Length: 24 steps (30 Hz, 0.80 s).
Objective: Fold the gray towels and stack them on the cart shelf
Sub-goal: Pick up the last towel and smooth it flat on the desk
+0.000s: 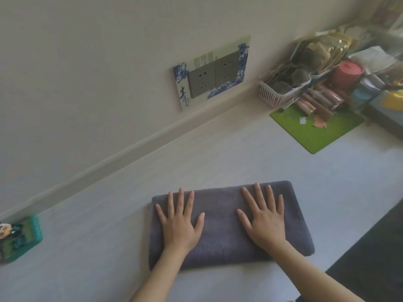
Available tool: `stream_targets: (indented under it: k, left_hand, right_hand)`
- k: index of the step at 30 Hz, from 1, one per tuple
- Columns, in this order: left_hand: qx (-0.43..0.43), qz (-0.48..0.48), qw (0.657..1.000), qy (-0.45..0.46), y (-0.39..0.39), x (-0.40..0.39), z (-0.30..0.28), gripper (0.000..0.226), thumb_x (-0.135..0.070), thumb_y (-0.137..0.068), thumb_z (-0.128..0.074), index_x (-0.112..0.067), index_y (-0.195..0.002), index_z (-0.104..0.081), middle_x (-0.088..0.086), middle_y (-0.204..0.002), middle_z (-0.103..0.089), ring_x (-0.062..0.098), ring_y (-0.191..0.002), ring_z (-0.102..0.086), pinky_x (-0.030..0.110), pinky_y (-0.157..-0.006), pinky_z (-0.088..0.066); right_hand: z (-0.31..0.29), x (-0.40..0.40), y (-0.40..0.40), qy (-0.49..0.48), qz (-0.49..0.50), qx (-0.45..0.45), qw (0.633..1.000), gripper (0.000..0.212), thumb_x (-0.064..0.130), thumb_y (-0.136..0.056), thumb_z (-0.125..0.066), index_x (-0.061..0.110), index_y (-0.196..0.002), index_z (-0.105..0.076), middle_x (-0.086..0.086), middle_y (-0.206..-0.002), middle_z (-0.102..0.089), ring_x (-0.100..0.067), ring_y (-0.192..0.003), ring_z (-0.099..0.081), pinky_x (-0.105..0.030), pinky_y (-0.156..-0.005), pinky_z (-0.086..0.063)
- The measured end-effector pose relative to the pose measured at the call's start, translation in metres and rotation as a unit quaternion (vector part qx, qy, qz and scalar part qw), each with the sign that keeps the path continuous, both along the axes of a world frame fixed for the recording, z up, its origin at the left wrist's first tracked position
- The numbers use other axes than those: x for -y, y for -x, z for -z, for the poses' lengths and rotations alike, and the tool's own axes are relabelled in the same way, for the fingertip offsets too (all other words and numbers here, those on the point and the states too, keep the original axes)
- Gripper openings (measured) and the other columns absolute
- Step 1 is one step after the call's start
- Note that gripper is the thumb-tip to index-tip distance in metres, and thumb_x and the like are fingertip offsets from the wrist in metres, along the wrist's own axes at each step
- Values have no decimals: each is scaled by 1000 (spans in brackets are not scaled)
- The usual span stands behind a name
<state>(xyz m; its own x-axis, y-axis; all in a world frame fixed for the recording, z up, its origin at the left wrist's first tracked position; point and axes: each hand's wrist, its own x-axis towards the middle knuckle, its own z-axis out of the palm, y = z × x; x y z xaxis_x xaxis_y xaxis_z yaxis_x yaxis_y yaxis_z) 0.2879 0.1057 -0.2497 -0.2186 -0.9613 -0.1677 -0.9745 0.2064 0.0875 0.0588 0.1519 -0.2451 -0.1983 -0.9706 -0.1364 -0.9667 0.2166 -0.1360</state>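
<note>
A gray towel point(222, 225) lies folded into a thick rectangle on the white tabletop point(239, 149), near its front edge. My left hand point(180, 223) presses flat on the towel's left half, fingers straight and spread. My right hand point(265, 219) presses flat on the right half in the same way. Neither hand grips the cloth. No cart or shelf is in view.
A wall with a framed double socket point(212, 71) runs along the table's far side. A green mat point(316, 125), a pink basket point(281, 92) and several jars and rolls crowd the far right. A small green box point(20, 238) stands at the left. Dark floor point(375, 258) lies lower right.
</note>
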Motion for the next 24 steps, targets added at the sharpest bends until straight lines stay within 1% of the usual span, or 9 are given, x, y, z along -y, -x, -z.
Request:
stream_targets:
  k: [6,8,10,12,14,16,19,21,24]
  left_hand:
    - [-26,-1,1000,3,-5,5,0,63,-53,-87,-33,-22,-140,-45,8,-149,-40,35,-136,-36,67,-107,-16]
    - [-72,-37,996,32,-12,3,-1,56,-45,-85,-39,-18,-132,-55,14,-144,-44,35,-133,-42,65,-104,-25]
    - [-123,-135,981,71,-22,-5,-8,46,-34,-82,-54,-12,-122,-63,21,-137,-49,41,-125,-48,60,-98,-36]
    - [-156,-237,957,61,-32,-14,-16,46,-29,-83,-65,-8,-124,-59,24,-131,-52,43,-117,-51,52,-94,-42]
    - [-176,-296,939,-7,-41,-21,-25,59,-34,-83,-69,-6,-131,-49,22,-126,-53,40,-115,-49,46,-93,-43]
    - [-207,-333,919,-47,-46,-24,-29,66,-37,-80,-71,-4,-130,-45,20,-123,-55,39,-114,-52,44,-92,-46]
    - [-249,-394,880,-90,-44,-19,-33,65,-42,-76,-74,1,-117,-47,21,-117,-60,39,-108,-58,43,-88,-49]
    - [-261,-412,861,-142,-44,-15,-34,61,-44,-77,-73,0,-112,-51,19,-115,-63,36,-106,-60,39,-87,-49]
    - [-337,-419,823,-180,-48,-12,-41,51,-42,-74,-76,-2,-102,-61,14,-108,-68,31,-100,-63,40,-88,-52]
  right_hand:
    - [-5,3,1,-5,41,13,999,72,66,-83,-8,37,-149,-15,-3,-159,-6,-29,-146,4,-48,-112,17]
    - [-10,5,-4,9,46,70,996,73,61,-83,-6,31,-150,-15,-3,-159,-3,-23,-146,7,-42,-114,16]
    - [-20,2,-16,69,55,175,981,61,48,-93,-20,23,-149,-20,-3,-158,-8,-14,-145,4,-34,-118,6]
    - [-30,-4,-37,119,71,322,937,50,30,-99,-38,22,-147,-24,3,-157,-12,-3,-142,0,-23,-116,-3]
    - [-42,-13,-64,136,97,465,870,48,19,-99,-42,33,-142,-26,12,-154,-17,4,-140,-10,-12,-111,-10]
    - [-49,-20,-89,134,121,543,820,45,16,-100,-40,38,-137,-29,17,-151,-22,6,-138,-18,-3,-106,-14]
    - [-44,-24,-105,112,158,588,785,42,19,-101,-36,31,-142,-32,15,-152,-25,3,-139,-20,-14,-112,-15]
    - [-38,-24,-107,103,178,586,784,43,20,-102,-35,25,-144,-32,11,-153,-25,0,-140,-20,-20,-114,-14]
    - [-31,-24,-109,94,184,577,790,44,22,-102,-34,22,-146,-31,10,-154,-24,-1,-140,-19,-20,-114,-13]
